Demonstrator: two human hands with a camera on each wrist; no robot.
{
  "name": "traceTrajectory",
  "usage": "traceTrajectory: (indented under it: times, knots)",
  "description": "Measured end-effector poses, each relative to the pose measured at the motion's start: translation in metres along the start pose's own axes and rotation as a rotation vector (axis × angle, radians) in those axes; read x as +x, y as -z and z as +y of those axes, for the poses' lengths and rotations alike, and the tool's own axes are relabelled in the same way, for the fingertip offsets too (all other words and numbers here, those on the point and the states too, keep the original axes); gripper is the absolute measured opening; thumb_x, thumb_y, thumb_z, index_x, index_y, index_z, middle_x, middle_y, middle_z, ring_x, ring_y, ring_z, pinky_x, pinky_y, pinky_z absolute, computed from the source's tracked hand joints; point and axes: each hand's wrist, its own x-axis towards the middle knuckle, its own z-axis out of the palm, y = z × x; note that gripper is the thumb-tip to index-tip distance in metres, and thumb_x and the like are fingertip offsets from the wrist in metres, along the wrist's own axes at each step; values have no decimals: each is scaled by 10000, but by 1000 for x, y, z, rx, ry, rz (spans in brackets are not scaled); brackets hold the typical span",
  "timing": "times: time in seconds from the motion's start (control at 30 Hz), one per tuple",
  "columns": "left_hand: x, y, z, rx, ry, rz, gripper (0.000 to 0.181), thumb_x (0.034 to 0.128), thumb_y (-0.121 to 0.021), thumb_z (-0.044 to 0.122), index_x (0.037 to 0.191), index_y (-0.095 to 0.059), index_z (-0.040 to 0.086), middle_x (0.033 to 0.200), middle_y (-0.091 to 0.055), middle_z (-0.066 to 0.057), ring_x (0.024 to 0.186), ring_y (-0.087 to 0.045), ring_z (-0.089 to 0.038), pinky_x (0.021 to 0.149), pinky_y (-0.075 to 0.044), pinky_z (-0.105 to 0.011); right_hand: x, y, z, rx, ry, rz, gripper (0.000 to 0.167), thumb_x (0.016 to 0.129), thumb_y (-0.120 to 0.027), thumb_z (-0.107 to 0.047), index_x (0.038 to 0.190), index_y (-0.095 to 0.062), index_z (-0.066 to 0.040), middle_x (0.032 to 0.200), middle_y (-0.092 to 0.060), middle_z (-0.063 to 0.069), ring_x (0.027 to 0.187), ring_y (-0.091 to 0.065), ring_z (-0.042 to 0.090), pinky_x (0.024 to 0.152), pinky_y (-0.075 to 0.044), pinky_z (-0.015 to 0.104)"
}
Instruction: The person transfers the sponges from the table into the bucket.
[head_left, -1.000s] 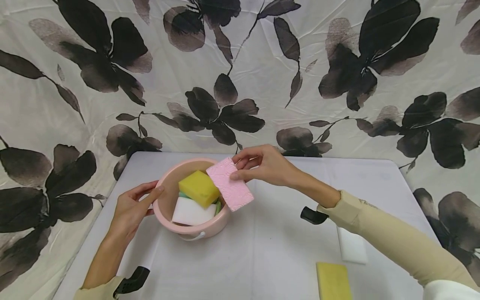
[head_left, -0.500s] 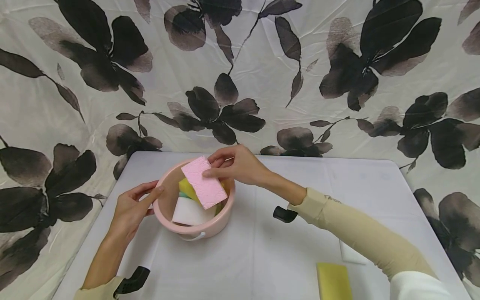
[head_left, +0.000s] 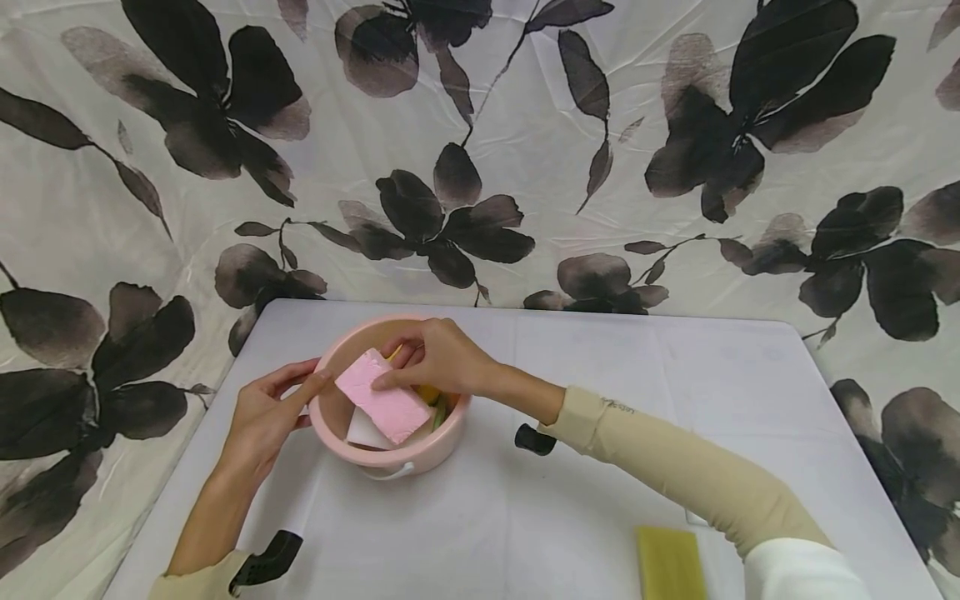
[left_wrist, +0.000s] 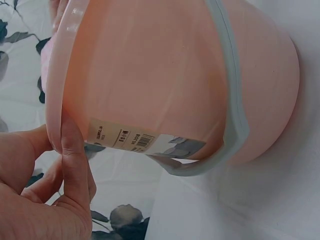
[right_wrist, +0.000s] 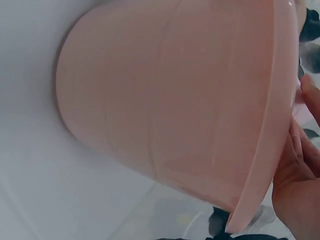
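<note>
A pink bucket stands on the table, its pale handle hanging down the side. My left hand pinches the bucket's left rim between thumb and fingers, as the left wrist view also shows. Over the bucket's mouth, my right hand holds a pink sponge, thumb on top. Under it a white sponge shows in part inside the bucket. Bits of yellow and green beside it are mostly covered by the hand and pink sponge. In the right wrist view the bucket wall hides most of the pink sponge.
A yellow sponge lies at the table's front right. Near it, the right sleeve covers nearly all of a white piece. The white table ends at the back against a flower-printed cloth.
My right hand has carried the pink sponge leftward from the bucket's right rim and lowered it into the bucket's mouth. The left hand stays on the rim.
</note>
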Motion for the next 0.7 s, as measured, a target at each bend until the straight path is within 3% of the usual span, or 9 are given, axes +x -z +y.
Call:
traceTrajectory:
  times: [0.13, 0.43, 0.53, 0.7]
  knots:
    - [-1, 0, 1, -1, 5, 0, 638, 984, -685, 431, 1477, -540, 54, 1455, -520, -155, 847, -633, 26, 699, -590, -197, 2, -7, -1, -53, 74, -27, 321, 802, -906, -185, 1010, -702, -49, 854, -719, -12, 756, -685, 27, 736, -561, 191]
    - [0, -1, 3, 1, 7, -1, 645, 981, -685, 437, 1480, -537, 56, 1466, -518, -165, 846, -633, 27, 699, -588, -195, -3, -24, -13, -448, 161, -53, 291, 842, -872, -328, 974, -742, -104, 808, -687, -71, 781, -590, 38, 704, -438, 104]
    - [0, -1, 3, 1, 4, -2, 640, 985, -682, 432, 1483, -535, 57, 1465, -518, -166, 843, -632, 23, 699, -588, -195, -5, -27, -18, -482, 177, -54, 285, 865, -850, -325, 1022, -763, -103, 845, -693, -64, 828, -602, 73, 700, -435, 91]
    - [0, 0, 2, 5, 8, -7, 646, 986, -679, 438, 1483, -532, 52, 1462, -516, -172, 848, -633, 15, 704, -592, -203, -9, -23, -19, -446, 194, -75, 261, 903, -820, -226, 1097, -765, -60, 949, -747, 2, 857, -660, 118, 752, -485, 109]
